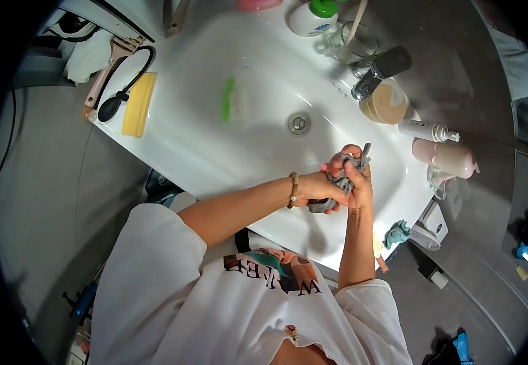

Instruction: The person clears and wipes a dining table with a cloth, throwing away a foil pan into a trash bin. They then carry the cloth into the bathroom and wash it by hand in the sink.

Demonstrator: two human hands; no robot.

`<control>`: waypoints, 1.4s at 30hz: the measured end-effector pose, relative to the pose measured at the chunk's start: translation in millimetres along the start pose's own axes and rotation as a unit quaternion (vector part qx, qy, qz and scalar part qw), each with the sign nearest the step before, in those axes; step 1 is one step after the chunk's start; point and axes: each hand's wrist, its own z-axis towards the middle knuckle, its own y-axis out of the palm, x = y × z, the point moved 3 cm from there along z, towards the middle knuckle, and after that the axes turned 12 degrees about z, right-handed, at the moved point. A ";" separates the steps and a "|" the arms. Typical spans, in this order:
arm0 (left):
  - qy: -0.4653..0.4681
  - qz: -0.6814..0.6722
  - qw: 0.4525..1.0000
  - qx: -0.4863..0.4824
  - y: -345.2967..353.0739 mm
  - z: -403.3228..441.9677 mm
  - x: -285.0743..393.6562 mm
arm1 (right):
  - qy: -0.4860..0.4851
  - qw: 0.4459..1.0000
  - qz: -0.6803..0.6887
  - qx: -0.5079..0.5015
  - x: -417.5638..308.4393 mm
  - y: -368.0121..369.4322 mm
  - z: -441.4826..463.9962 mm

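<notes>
A crumpled grey cloth (340,178) is squeezed between my two hands over the near right part of the white sink (215,155). My left hand (320,186), with a bracelet at its wrist, is closed round the cloth from the left. From the right, my right hand (362,186) grips the same cloth, its thumb on top. The two hands touch each other. Up and left of them is the metal drain (298,123). A green and clear object (230,100) lies in the basin.
Past the drain stands the faucet (378,74), with a round tub (385,103), a glass (352,44), a green-capped bottle (314,20) and pump bottles (443,156) nearby. A yellow sponge cloth (138,104) and black bulb (110,109) lie at the left rim; a teal cloth (397,233) lies right.
</notes>
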 end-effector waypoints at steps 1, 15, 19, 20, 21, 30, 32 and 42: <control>0.000 0.000 1.000 0.001 -2.1 3.1 -2.0 | 0.001 1.000 0.000 -0.001 -1.0 -1.4 2.4; -0.015 0.495 0.823 0.277 -49.0 35.6 -33.1 | -0.063 0.931 -0.185 0.307 37.1 -20.2 41.2; 0.011 0.545 0.760 0.355 -63.1 32.2 -45.0 | -0.109 0.899 -0.218 0.365 60.1 -37.9 52.7; -0.009 0.528 0.748 0.401 -66.4 31.5 -53.4 | -0.092 0.903 -0.218 0.359 63.2 -41.1 53.1; -0.010 0.529 0.748 0.401 -61.0 27.1 -50.8 | -0.092 0.903 -0.217 0.359 60.8 -40.5 52.6; -0.008 -0.041 0.998 -0.037 -18.9 -4.6 -7.1 | 0.067 0.986 0.046 0.146 8.8 -17.7 24.4; 0.021 -0.258 0.951 -0.171 7.4 -10.8 -2.6 | 0.065 0.990 0.093 0.085 11.2 8.3 20.8; 0.081 -0.317 0.931 -0.164 64.2 -45.4 43.0 | -0.025 0.937 0.284 -0.200 -22.6 72.6 3.6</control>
